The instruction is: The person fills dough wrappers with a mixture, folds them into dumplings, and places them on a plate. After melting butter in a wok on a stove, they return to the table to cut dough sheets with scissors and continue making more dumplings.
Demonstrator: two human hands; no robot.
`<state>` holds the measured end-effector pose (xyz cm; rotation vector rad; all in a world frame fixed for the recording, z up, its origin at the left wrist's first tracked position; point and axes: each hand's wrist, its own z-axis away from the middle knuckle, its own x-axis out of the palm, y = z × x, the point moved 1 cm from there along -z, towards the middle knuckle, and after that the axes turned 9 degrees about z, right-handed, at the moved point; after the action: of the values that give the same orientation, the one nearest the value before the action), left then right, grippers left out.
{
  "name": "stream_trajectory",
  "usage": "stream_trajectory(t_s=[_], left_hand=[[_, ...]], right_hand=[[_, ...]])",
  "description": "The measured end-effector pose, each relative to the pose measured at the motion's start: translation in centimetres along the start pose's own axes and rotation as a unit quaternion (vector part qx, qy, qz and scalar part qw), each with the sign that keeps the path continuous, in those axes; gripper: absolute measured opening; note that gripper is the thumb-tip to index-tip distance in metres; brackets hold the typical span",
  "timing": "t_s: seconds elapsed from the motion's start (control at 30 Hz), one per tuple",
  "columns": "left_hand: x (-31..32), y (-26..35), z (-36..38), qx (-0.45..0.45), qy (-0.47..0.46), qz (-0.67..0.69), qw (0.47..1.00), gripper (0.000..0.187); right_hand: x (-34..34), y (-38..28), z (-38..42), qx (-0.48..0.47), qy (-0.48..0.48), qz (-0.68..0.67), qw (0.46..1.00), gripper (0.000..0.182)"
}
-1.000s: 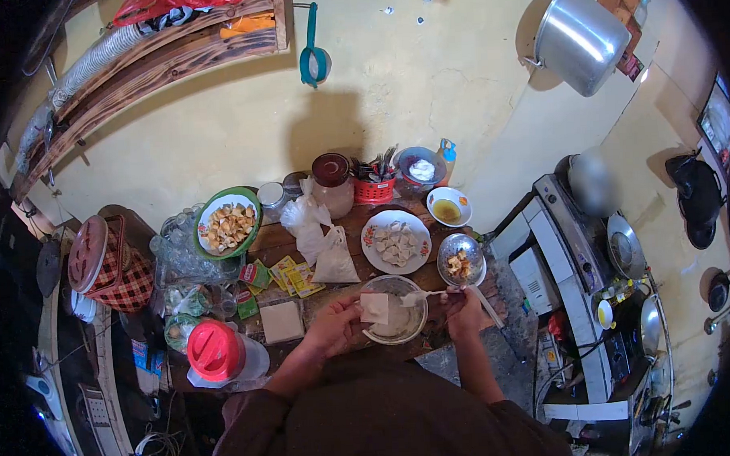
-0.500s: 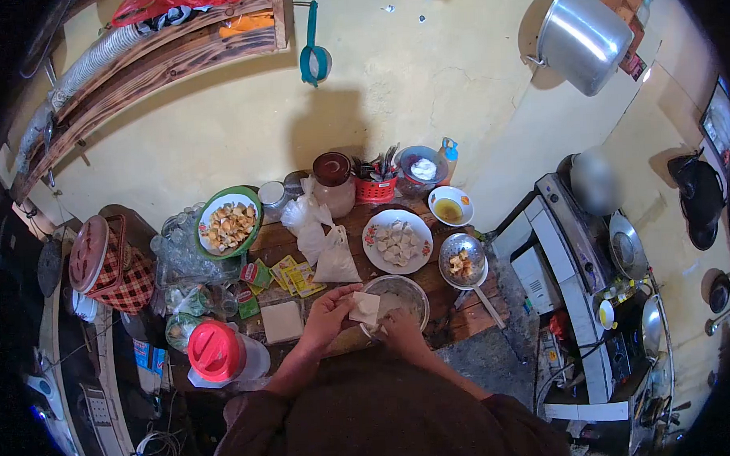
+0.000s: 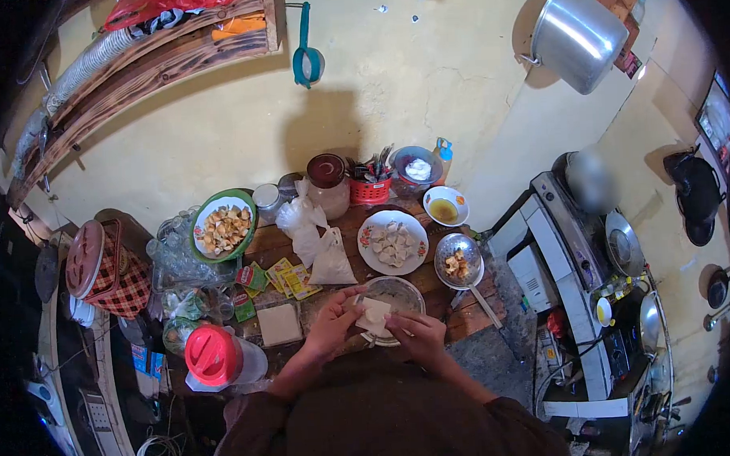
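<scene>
A pale square dumpling wrapper (image 3: 374, 314) is spread between my two hands, with a small lump that may be filling near its middle. My left hand (image 3: 331, 326) grips its left side between thumb and fingers. At the lower right edge, my right hand (image 3: 422, 336) pinches the wrapper. Beneath them stands a round metal bowl (image 3: 416, 296), partly covered by my hands; its contents are hard to make out. Left of my left hand lies a square stack of wrappers (image 3: 280, 324). Beyond the bowl, a floral plate (image 3: 369, 264) bears several folded pale dumplings (image 3: 393, 244).
A strainer (image 3: 456, 250) with browned pieces rests over a bowl on the right. Seasoning packets (image 3: 290, 277) and a flour bag (image 3: 331, 260) lie ahead. A green-rimmed plate (image 3: 251, 240) holds browned pieces; a red-lidded jug (image 3: 213, 358) stands left. The stove (image 3: 570, 237) is far right.
My right hand has come up out of the bowl to the wrapper and now pinches its edge. The wrapper has shifted slightly right and lies flatter.
</scene>
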<state>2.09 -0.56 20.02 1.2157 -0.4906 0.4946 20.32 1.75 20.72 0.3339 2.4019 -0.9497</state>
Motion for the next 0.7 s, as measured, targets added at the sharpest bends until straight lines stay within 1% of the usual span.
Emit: stream_trajectory(t_s=[0.03,0.1,0.23,0.3,0.33,0.4,0.43,0.5,0.53,0.6,0.63,0.7], left_hand=[[0.0,-0.1,0.1,0.000,0.000,0.000,1.000,0.034],[0.1,-0.1,0.2,-0.007,-0.031,0.016,0.999,0.033],[0.6,0.4,0.9,-0.014,-0.027,0.026,0.999,0.033],[0.2,0.3,0.9,-0.007,-0.045,0.025,0.999,0.032],[0.2,0.5,0.9,-0.006,-0.045,0.025,0.999,0.032],[0.2,1.0,1.2,0.027,-0.094,0.053,0.994,0.032],[0.0,1.0,1.1,0.028,-0.094,0.052,0.994,0.032],[-0.3,0.8,0.9,0.090,-0.172,0.072,0.978,0.035],[-0.3,0.7,0.9,0.091,-0.173,0.072,0.978,0.035],[-0.3,0.4,1.1,0.190,-0.161,-0.097,0.964,0.036],[-0.1,0.4,1.2,0.190,-0.161,-0.097,0.964,0.036],[0.2,0.7,1.4,0.218,-0.107,-0.174,0.954,0.031]], right_hand=[[0.0,0.1,0.1,0.000,0.000,0.000,1.000,0.018],[0.1,0.3,0.3,-0.040,0.041,-0.012,0.998,0.017],[0.1,0.3,0.4,-0.041,0.047,-0.030,0.998,0.016],[-0.2,-0.1,0.3,0.013,0.052,-0.024,0.998,0.014],[-0.3,-0.2,0.1,0.013,0.053,-0.023,0.998,0.014],[-0.5,-0.3,-0.2,0.042,0.085,-0.054,0.994,0.012],[-0.5,-0.2,-0.2,0.042,0.086,-0.054,0.994,0.012],[-0.5,0.0,-0.1,0.064,0.114,-0.090,0.987,0.012],[-0.4,0.1,-0.2,0.063,0.115,-0.090,0.987,0.012],[-0.3,0.3,-0.2,0.047,0.123,-0.110,0.985,0.014],[-0.3,0.3,-0.2,0.047,0.123,-0.110,0.985,0.014],[-0.3,0.2,-0.2,0.048,0.098,-0.102,0.989,0.016]])
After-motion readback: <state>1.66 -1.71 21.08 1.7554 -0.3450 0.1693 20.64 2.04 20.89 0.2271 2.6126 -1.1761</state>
